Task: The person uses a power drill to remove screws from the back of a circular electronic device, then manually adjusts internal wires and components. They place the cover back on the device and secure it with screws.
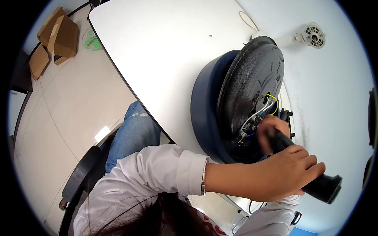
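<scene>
My left hand [299, 171], its forearm crossing from the lower left, grips the handle of a black power tool [318, 187]. Beyond it, my right hand [273, 128] has its blurred fingers curled at the tool's front end, beside exposed wiring; what exactly they grip is unclear. The wiring, with white, yellow and blue leads [268, 103], is on a black textured round plate [247, 70], tilted up inside a dark blue round housing [204, 106]. The tool's tip is hidden among my fingers and the wiring.
The housing rests on a white table [153, 47] against a pale wall with a white vented fitting [315, 36]. Cardboard boxes [63, 35] and a green fan-like object [93, 41] lie on the tiled floor at left. A black chair [80, 173] is beside my leg.
</scene>
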A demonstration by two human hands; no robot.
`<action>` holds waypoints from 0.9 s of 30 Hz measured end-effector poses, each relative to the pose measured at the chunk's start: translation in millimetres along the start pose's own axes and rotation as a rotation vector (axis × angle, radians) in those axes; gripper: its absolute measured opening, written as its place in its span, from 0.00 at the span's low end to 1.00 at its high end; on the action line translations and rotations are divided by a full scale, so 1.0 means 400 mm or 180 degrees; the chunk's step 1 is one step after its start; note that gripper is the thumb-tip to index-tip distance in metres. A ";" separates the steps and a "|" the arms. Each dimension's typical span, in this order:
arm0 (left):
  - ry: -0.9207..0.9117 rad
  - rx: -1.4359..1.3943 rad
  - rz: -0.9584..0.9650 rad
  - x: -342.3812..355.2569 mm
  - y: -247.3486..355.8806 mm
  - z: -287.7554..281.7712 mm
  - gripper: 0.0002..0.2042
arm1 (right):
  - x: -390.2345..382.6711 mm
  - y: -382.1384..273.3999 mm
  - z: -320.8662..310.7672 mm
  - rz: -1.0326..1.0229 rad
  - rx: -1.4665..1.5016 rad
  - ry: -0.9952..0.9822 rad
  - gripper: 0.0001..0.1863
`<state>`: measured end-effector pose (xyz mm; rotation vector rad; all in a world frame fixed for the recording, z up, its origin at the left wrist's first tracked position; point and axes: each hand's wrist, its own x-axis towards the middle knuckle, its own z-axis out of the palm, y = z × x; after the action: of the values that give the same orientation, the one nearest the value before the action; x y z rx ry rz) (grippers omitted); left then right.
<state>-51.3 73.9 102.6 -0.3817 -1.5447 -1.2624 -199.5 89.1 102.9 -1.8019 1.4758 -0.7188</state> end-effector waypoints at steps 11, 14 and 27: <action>0.0172 0.0049 0.0021 -0.005 0.010 -0.006 0.23 | 0.003 -0.198 0.020 0.3300 0.2578 0.1000 0.20; 0.0078 -0.0104 0.0068 -0.001 0.010 0.001 0.23 | -0.013 -0.206 0.006 0.3342 0.3256 0.0791 0.19; 0.0033 -0.0451 0.0012 -0.018 -0.008 -0.017 0.21 | 0.070 -0.240 0.004 0.3787 0.3013 0.0632 0.13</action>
<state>-47.4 69.2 94.2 -0.4680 -1.4493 -1.3733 -135.2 73.2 177.7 -0.0485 1.5836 -0.7277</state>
